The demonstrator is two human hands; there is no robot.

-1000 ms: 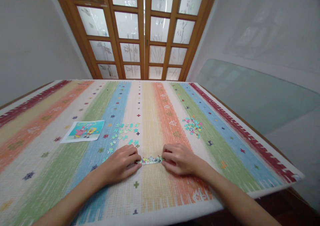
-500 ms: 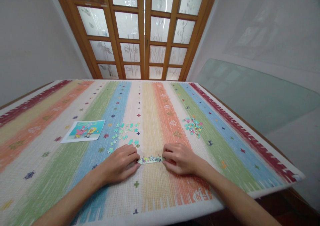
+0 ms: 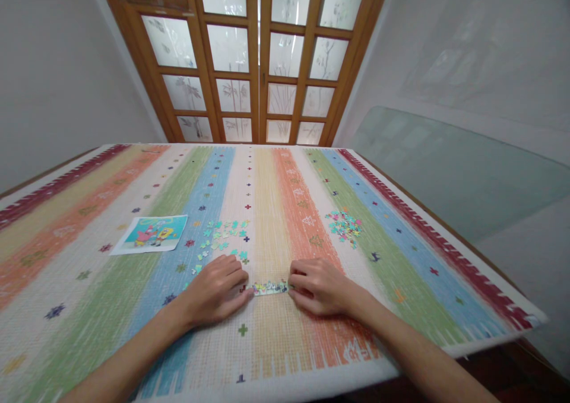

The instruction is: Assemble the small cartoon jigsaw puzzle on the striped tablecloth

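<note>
– Only little has moved since half a second ago, yes?

– Yes. In the head view, the left hand (image 3: 218, 289) now covers slightly more of the left end of the puzzle strip (image 3: 271, 288), and the whole scene sits a bit lower. The right hand (image 3: 321, 287) is almost at the same place.

– Where exactly is this strip?

– It lies flat on the cloth-covered worktop (image 3: 274, 335), a little below the centre of the frame, between the two hands. It is a narrow row of joined, colourful pieces.

– And how are the hands?

– Both have the fingers curled inward, with the thumb near the index finger. The left one is at the left end of the strip, and the right one at the right end. Whether they pinch it or only press it, I cannot tell.

– What else do you see?

– Loose turquoise pieces (image 3: 217, 234) are spread above the left hand, apart from each other in many places. Right of the centre there is a denser pile of mixed pieces (image 3: 345, 228). At the left-middle of the frame lies a printed cartoon picture (image 3: 155, 235). Wooden doors with glass panes (image 3: 259, 103) fill the top centre.
</note>
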